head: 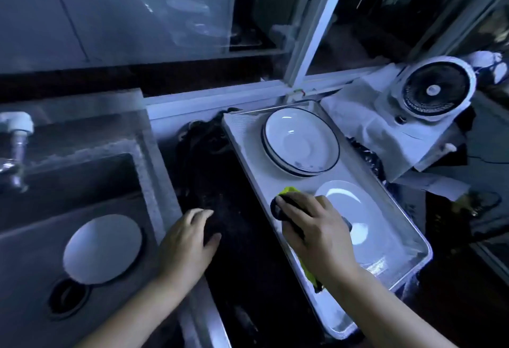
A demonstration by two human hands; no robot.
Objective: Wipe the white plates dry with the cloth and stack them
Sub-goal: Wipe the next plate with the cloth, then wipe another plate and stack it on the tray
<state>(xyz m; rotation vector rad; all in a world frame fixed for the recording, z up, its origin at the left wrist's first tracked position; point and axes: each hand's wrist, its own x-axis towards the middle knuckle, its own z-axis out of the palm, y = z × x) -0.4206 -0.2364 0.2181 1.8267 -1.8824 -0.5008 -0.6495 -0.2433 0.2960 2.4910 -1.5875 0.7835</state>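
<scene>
A metal tray (248,155) lies on the dark counter. At its far end sits a small stack of white plates with blue rims (301,142). A plain white plate (358,210) lies in the near half of the tray. My right hand (316,232) grips a yellow-green and dark cloth (289,192) at that plate's left edge. Over the dark counter to the left of the tray hovers my left hand (190,243), fingers relaxed and holding nothing. Another white plate (103,248) lies in the sink.
The steel sink (35,251) with its drain (67,296) is at the left, a tap (15,141) above it. A white fan (435,91) stands on a white cloth at the right. A window frame (311,44) rises behind the tray.
</scene>
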